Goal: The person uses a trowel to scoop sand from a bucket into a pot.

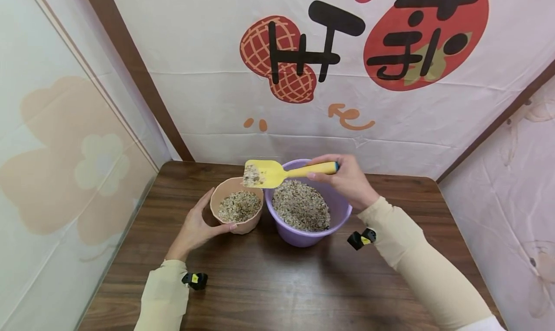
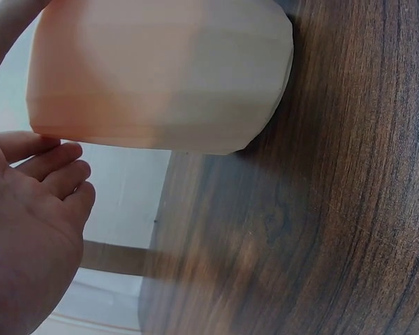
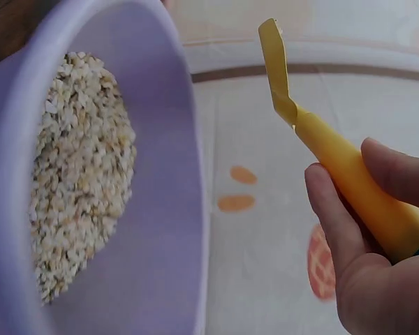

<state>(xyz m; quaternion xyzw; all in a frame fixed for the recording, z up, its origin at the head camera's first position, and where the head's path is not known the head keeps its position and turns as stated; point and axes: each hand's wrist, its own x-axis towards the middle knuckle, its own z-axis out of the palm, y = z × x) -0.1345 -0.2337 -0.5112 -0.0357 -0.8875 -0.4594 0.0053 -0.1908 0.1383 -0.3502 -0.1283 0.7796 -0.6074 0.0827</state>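
Note:
My right hand (image 1: 347, 181) grips the yellow handle of a small hand shovel (image 1: 269, 173), raised over the purple basin (image 1: 299, 234). Some pebbly grit sticks to its blade, whose tip overlaps the peach flowerpot (image 1: 249, 225) in the head view. A heap of pale gravel (image 1: 299, 205) lies in the basin. To its left stands the flowerpot, with similar gravel (image 1: 240, 205) inside. My left hand (image 1: 197, 230) holds the pot from the left, thumb at the near rim and fingers along the far side. The left wrist view shows the pot's faceted wall (image 2: 160, 77).
Both containers stand near the back of a dark wooden table (image 1: 269, 292). A printed cloth wall (image 1: 208, 104) rises right behind the table, and further cloth panels flank it on the left and right.

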